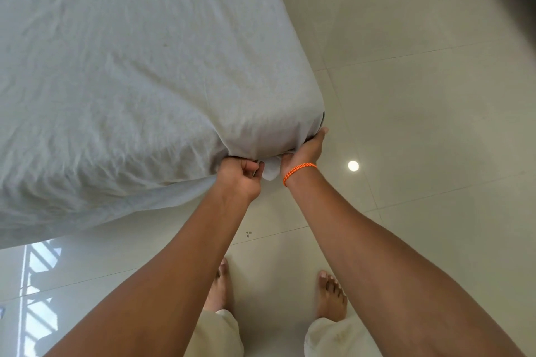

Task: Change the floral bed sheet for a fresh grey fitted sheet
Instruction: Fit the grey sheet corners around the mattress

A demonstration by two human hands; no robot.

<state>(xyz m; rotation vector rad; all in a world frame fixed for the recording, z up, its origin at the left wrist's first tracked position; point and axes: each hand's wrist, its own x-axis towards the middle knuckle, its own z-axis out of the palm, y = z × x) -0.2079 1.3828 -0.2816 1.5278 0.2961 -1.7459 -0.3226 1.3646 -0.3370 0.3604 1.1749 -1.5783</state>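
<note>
We get bright, even daylight; window grille reflection point(37, 284) and lamp glare spot point(353, 165) on glossy floor tiles point(435, 124); wide-angle bending at edges; slightly soft focus.

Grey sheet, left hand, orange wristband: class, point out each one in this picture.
Grey sheet point(121, 61): head view, wrinkled top surface.
Left hand point(239, 177): head view, back of the hand gripping the sheet's corner.
Orange wristband point(298, 171): head view, cord across the right wrist.

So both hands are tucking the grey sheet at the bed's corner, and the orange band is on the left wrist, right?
Not quite. The head view shows the orange band on the right wrist. The rest holds: the left hand and right hand are both working the grey sheet at the bed's corner.
</note>
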